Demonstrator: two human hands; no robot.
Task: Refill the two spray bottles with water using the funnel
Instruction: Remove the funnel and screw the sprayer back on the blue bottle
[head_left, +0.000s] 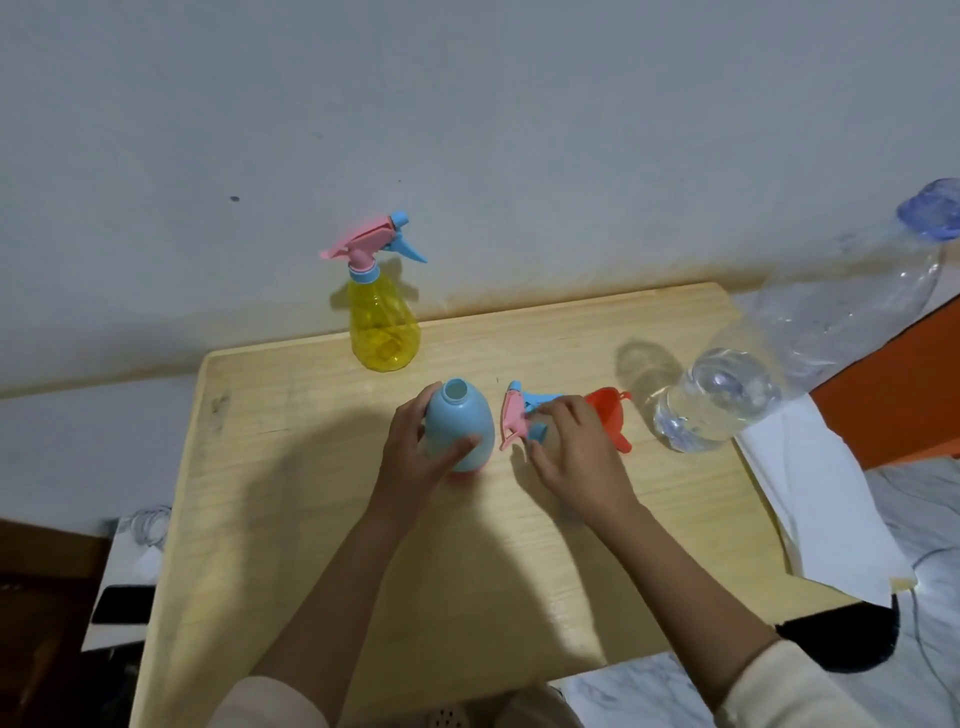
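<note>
Holds blue bottle (461, 422) upright in left grip (411, 451). Clasps spray head (514, 415) in right grip (571, 446), funnel (607, 411) just right of it.

White paper (815, 499) on wooden table (545, 332)

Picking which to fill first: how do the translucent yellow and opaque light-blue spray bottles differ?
The translucent yellow spray bottle has its trigger head on; the opaque light-blue spray bottle has an open neck. The yellow one stands untouched at the back; the left hand grips the blue one. Both stand upright on the wooden table.
</note>
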